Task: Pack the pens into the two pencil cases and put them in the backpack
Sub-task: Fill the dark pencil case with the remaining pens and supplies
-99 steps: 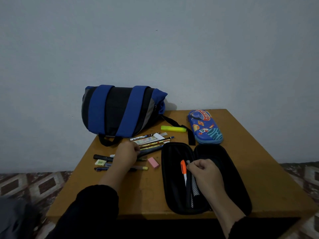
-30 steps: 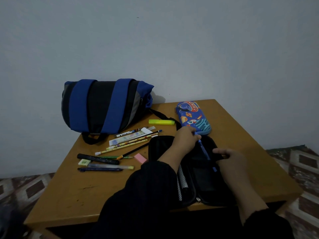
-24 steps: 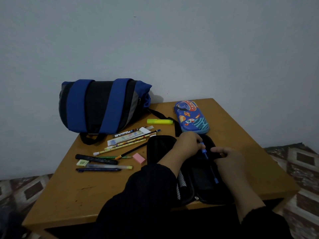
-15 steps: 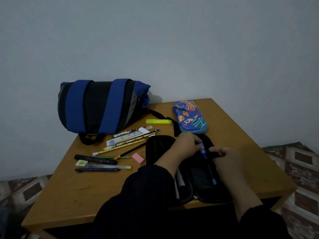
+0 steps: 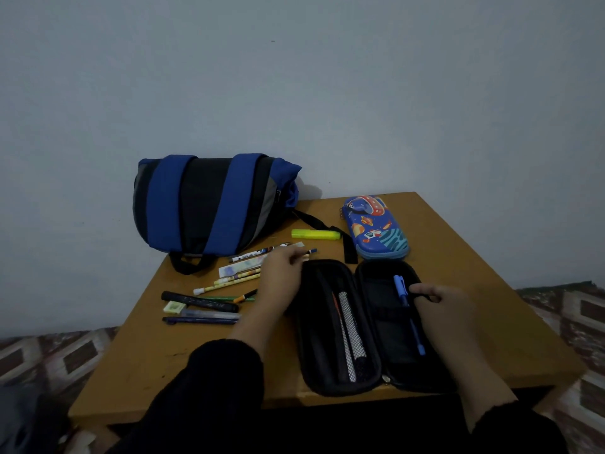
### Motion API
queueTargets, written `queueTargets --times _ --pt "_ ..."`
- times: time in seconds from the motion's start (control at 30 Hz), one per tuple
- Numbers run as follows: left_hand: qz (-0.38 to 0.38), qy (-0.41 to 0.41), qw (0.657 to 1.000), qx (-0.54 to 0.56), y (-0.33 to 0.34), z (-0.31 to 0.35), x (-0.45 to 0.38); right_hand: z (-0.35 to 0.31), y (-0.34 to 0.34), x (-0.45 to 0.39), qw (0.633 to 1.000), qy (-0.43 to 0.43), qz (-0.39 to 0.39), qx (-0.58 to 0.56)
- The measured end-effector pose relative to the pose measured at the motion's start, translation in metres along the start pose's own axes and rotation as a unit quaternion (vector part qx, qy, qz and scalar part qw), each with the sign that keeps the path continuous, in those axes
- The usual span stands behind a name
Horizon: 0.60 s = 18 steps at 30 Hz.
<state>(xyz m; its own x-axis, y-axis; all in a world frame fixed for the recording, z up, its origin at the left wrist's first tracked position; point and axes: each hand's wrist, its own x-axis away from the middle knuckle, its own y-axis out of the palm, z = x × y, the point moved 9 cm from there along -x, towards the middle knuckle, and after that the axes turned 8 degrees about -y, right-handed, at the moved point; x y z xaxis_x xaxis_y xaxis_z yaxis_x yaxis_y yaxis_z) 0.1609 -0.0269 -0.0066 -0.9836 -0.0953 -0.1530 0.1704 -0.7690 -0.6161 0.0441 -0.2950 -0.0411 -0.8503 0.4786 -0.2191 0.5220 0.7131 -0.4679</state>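
The black pencil case (image 5: 379, 326) lies open in the middle of the table. Its left half holds a few pens under mesh, and a blue pen (image 5: 408, 317) lies in its right half. My right hand (image 5: 450, 311) pinches a black elastic strap (image 5: 421, 294) of that half, right beside the blue pen. My left hand (image 5: 280, 275) reaches over the loose pens (image 5: 237, 276) left of the case, and its fingertips pinch a dark pen with a blue tip (image 5: 309, 251). The blue printed pencil case (image 5: 376, 229) lies shut behind. The blue and black backpack (image 5: 209, 204) sits at the back left.
A yellow highlighter (image 5: 316, 234) lies between the backpack and the printed case, next to a black backpack strap (image 5: 349, 249). A black marker (image 5: 199, 301), a pale eraser (image 5: 173, 308) and two more pens lie at the left of the wooden table (image 5: 196, 371). A wall stands behind.
My left hand has let go of the blue pen in the case's right half and moved left to the loose pens. My right hand has stayed on the case.
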Motion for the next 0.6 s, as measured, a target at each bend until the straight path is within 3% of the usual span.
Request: queueTargets --times 0.13,0.3,0.6 --pt "0.042 -0.063 0.98 -0.187 -0.034 -0.044 -0.018 0.002 0.003 -0.001 1.0 -0.003 -0.002 0.008" --pt "-0.027 -0.038 0.937 -0.345 -0.037 -0.059 -0.027 0.004 0.006 -0.004 1.0 -0.007 -0.009 0.014" --pt "-0.016 0.013 0.92 -0.392 -0.033 -0.051 -0.024 0.004 0.005 -0.004 1.0 -0.01 -0.004 0.013"
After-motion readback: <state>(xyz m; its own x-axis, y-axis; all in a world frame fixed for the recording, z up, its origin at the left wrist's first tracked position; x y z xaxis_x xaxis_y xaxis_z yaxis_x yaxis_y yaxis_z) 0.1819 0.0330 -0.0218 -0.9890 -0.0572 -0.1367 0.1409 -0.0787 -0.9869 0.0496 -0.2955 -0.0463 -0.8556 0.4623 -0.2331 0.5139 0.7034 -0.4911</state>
